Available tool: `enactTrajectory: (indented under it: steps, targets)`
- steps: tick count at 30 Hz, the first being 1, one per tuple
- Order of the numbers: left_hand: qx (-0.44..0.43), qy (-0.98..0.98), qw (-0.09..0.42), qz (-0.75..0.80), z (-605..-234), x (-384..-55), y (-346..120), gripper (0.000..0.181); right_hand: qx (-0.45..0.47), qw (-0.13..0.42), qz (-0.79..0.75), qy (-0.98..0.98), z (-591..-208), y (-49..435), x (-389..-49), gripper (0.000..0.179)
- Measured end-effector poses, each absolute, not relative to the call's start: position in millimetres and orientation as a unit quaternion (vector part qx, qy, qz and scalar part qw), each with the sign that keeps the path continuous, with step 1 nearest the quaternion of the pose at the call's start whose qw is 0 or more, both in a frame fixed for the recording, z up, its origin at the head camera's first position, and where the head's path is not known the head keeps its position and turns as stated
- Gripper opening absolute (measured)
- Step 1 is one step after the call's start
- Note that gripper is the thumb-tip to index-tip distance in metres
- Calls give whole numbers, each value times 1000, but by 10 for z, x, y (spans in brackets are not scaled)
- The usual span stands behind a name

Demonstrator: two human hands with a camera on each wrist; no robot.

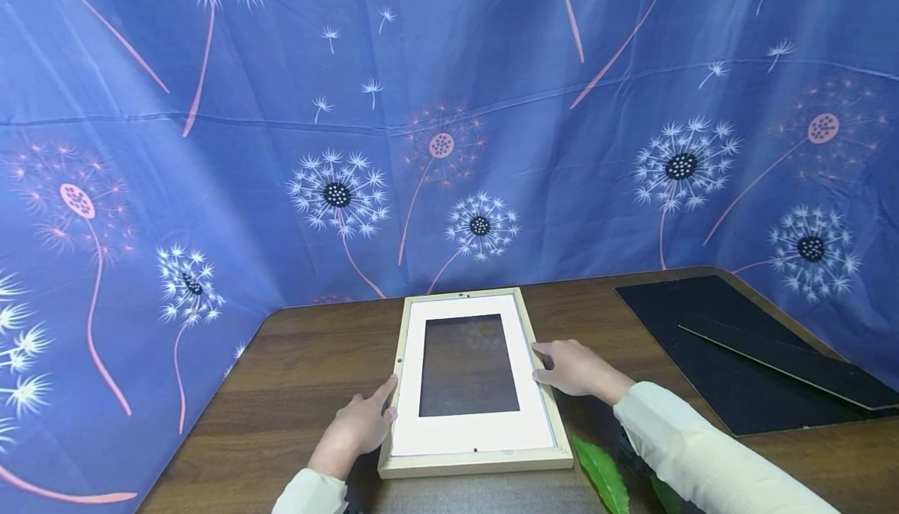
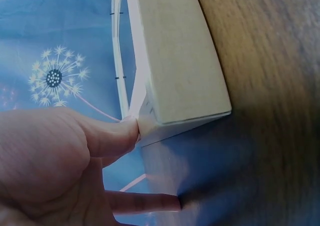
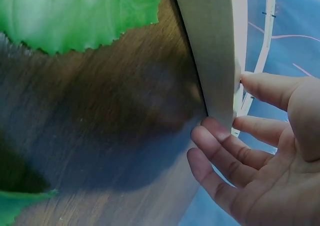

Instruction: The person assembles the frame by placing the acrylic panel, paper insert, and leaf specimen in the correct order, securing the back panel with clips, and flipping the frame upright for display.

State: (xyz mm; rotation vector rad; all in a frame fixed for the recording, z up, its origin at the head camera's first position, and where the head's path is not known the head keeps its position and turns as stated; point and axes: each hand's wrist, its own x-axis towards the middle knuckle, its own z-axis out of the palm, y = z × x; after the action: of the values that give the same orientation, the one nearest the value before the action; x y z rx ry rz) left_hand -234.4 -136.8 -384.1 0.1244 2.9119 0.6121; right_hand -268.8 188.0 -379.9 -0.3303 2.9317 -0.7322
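Note:
A pale wooden picture frame (image 1: 477,467) lies flat on the table, with a white mat (image 1: 467,432) inside it and a rectangular window in the mat's middle. My left hand (image 1: 358,423) touches the frame's left side with thumb and index finger; in the left wrist view its thumb (image 2: 122,136) meets the upper edge, and another finger reaches straight down to the table. At the opposite side, my right hand (image 1: 577,368) rests thumb and index fingertips on the rim. Its other fingers (image 3: 225,158) hang loosely beside the frame's outer wall.
Green leaves with toothed edges (image 1: 602,473) lie near the frame's lower right corner, partly under the right sleeve. A black board (image 1: 688,358) with a narrower black piece (image 1: 779,362) on it lies at right. A blue dandelion-print cloth (image 1: 562,186) hangs behind the wooden table (image 1: 281,389).

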Motion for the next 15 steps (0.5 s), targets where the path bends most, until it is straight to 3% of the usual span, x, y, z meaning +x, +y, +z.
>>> enactTrajectory:
  steps: [6,15]
  targets:
    - [40,975,90,201,-3836,-2357,-1352,51,-135,53,-242,959,-3732,1903,-2669,56]
    - [46,974,93,201,-3847,-2368,-1374,51,-132,39,-290,947,-3602,2004,-2639,47]
